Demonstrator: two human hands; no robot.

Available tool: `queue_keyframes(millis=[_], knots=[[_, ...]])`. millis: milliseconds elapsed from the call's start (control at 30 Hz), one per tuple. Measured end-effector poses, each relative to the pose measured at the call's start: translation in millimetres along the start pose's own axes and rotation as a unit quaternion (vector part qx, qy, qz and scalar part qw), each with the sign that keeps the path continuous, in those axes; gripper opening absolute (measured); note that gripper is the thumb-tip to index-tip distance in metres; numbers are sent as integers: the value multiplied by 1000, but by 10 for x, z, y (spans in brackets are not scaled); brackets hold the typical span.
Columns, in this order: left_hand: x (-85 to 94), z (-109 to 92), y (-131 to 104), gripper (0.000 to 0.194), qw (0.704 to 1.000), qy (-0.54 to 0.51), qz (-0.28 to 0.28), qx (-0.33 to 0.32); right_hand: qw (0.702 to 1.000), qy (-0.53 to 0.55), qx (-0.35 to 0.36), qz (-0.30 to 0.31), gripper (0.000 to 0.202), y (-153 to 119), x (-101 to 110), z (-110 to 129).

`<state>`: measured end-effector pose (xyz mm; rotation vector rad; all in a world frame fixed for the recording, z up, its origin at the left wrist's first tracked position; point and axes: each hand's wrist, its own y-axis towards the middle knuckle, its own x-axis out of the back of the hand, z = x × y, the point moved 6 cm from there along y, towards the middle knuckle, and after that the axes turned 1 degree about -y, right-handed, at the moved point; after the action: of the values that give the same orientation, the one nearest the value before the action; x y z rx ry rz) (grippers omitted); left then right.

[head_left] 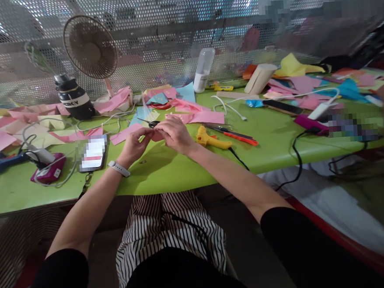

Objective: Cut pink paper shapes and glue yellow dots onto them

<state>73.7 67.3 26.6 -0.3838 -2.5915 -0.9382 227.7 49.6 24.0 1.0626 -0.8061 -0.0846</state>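
Behind the desk's (168, 180) front edge, our left hand (133, 146) and right hand (176, 134) pinch pink paper (157, 136). A yellow glue gun (214, 140) lies nearby.

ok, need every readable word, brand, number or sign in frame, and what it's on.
"ERGY", on the pale band of the black bottle; the third letter is soft, could be a C.
Small white label on the left magenta power block: too small to read.
Phone screen: blurred out.
Yellow tube: print too blurred.
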Motion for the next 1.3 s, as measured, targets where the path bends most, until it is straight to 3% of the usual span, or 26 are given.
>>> queue_keyframes(millis=[200, 367, 600, 700, 867, 1033, 1133, 1300], knots=[[-21, 108, -23, 32, 998, -49, 39, 10, 1000, -4, -11, -14, 37, 9, 40, -75], [-15, 120, -33, 38, 991, -126, 23, 37, 1000, 15, -16, -7, 39, 20, 26, -96], [-61, 199, -3, 41, 988, -123, 34, 84, 1000, 26, 2, -10, 39, 36, 19, -47], [-9, 246, 18, 39, 983, -160, -2, 89, 996, 38, -37, -67, 42, 47, 141, -140], [94, 355, 18, 40, 964, -218, -76, 131, 973, 55, -184, -126, 46, -10, 250, -481], [140, 413, -1, 42, 944, -265, -114, 160, 932, 183, -303, -82, 47, -107, 75, -681], [136, 418, -5, 43, 940, -275, -109, 169, 930, 233, -282, -44, 52, -100, -17, -632], [129, 429, -4, 42, 950, -251, -88, 165, 944, 228, -238, -6, 57, -83, -74, -579]])
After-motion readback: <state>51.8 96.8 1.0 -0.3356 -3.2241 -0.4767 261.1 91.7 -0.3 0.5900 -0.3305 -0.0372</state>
